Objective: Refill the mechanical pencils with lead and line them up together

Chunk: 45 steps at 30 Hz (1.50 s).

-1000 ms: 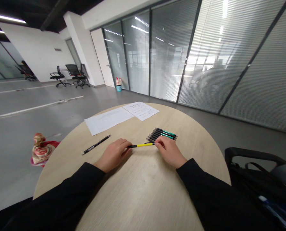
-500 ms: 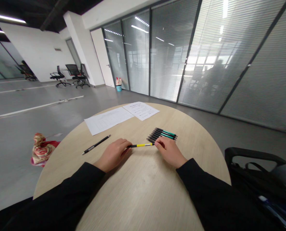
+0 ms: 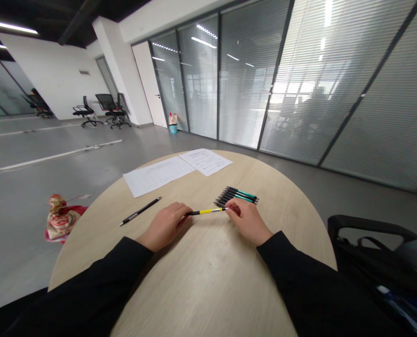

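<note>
A yellow-and-black pen [image 3: 205, 211] spans the gap between my two hands, just above the wooden tabletop. My left hand [image 3: 168, 224] is closed round its black end, the fingertips hidden beneath the hand. At the pen's other, thin end, the fingers of my right hand [image 3: 246, 219] pinch together; exactly what they grip there is too small to make out fully. Right behind my right hand lies a row of several black-and-green pens [image 3: 242, 194], partly covered by it. A single black pen [image 3: 140, 211] rests on the table to the left of my left hand.
Two printed paper sheets [image 3: 162, 174] lie at the far edge of the round table [image 3: 201, 281]. On the right stands a black chair [image 3: 370, 222] with things on it. A patterned cloth bundle [image 3: 63, 217] is left of the table, lower down.
The pen's right end has risen slightly, and its thin tip shows a little more by my right fingers. My left hand has barely moved.
</note>
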### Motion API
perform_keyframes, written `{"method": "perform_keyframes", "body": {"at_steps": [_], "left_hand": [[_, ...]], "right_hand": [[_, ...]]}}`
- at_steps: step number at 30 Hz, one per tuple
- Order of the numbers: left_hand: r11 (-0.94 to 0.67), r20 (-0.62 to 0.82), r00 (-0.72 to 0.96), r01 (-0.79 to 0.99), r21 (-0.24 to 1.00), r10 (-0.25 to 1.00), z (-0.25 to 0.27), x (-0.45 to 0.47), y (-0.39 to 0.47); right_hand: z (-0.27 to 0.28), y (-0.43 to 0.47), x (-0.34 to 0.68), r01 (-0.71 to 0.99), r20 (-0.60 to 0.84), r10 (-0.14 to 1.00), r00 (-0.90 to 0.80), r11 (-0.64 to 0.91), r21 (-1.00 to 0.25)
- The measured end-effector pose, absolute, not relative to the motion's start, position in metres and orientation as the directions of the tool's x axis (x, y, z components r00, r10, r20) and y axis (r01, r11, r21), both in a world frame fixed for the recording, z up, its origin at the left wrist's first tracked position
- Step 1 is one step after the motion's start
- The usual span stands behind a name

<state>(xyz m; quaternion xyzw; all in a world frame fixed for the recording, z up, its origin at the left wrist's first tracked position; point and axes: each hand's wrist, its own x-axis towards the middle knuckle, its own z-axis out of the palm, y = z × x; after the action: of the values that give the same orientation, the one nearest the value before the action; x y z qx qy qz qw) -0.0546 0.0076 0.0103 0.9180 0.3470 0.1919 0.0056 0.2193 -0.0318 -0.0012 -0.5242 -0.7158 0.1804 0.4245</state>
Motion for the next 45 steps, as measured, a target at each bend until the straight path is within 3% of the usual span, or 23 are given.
{"method": "perform_keyframes", "body": {"at_steps": [45], "left_hand": [[-0.754,0.326,0.690,0.641,0.141,0.647,0.0111,-0.0534,0.0067]], "right_hand": [[-0.0044,-0.0305,0.2199,0.593,0.397,0.913,-0.096,0.373,-0.714]]}}
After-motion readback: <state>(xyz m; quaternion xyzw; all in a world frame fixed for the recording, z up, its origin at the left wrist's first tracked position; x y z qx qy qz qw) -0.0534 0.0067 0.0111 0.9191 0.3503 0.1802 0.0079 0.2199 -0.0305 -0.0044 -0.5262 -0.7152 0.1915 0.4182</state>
